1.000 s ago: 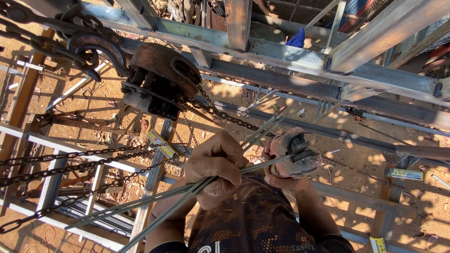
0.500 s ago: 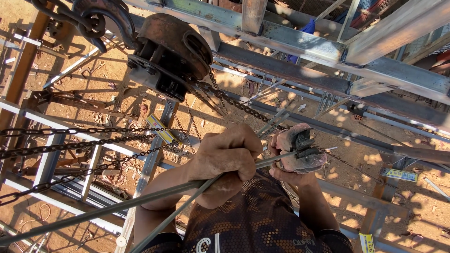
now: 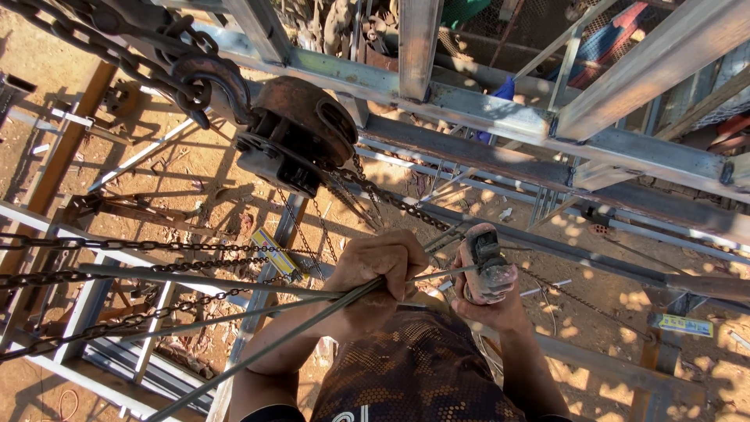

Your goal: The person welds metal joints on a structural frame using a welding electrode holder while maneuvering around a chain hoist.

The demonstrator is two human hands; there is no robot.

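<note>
The left hand [image 3: 383,266] was curled into a closed grip around a bundle of thin steel rods [image 3: 258,312], which ran from the fist down and away to the lower left, fanning apart as they went. The right hand [image 3: 488,293] was wrapped tight around a worn welding electrode holder [image 3: 484,262], its pink-grey handle upright in the palm, and a slim rod [image 3: 441,273] bridged the short gap from the holder to the left fist. Both hands sat close together just above the person's patterned knee [image 3: 406,375]. Above and to the left hung a rusty chain hoist [image 3: 301,141] on a dark hook [image 3: 211,82], its chains [image 3: 117,277] trailing across the left side and another length running right past the hands. Grey steel frame beams [image 3: 500,113] crossed overhead, and sandy ground [image 3: 195,168] lay well below, dappled with shadow.
</note>
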